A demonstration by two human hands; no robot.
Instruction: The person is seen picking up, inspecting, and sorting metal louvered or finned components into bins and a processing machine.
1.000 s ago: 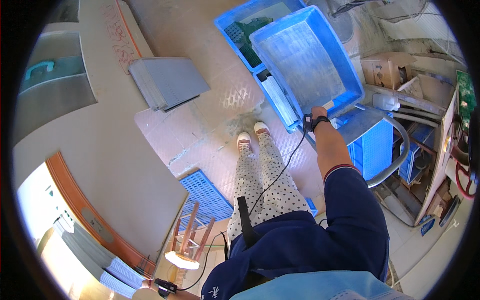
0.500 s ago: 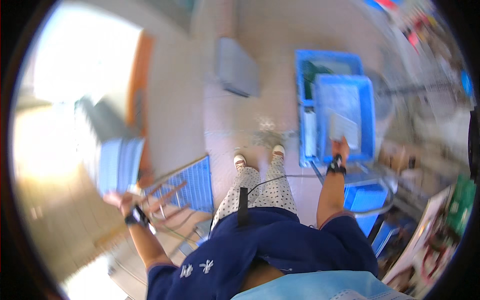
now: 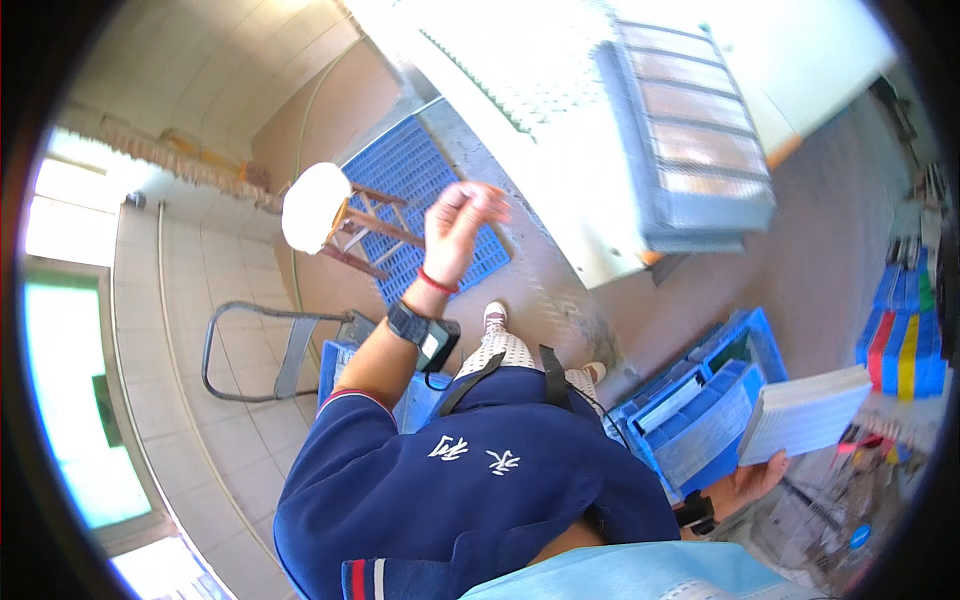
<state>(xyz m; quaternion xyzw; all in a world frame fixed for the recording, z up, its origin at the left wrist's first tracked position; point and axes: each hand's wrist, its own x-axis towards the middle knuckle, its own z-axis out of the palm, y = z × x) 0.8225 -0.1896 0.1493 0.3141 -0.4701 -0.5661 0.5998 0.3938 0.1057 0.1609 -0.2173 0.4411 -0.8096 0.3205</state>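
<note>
My right hand (image 3: 758, 478) grips the lower edge of a white rectangular slab with a finely ribbed surface (image 3: 808, 412), held up in front of the blue plastic bins (image 3: 768, 350) at the lower right. Only part of that hand shows. My left hand (image 3: 462, 225) hangs in the air above the blue slatted floor mat (image 3: 400, 160), fingers curled in and slightly blurred, with nothing visible in them. To its right, a grey stack of trays with ribbed rows across the top (image 3: 700, 140) rests on the white table (image 3: 600, 225).
A stool with a round white seat (image 3: 316, 208) stands on the left by the mat. A metal-framed folding chair or trolley (image 3: 295, 350) is at lower left. Stacked blue, red and yellow crates (image 3: 903, 335) line the far right. The table's corner juts toward me.
My view has swung round toward the table. The white slab has come up out of the blue bin in my right hand. My left hand has left the stack's side and curled.
</note>
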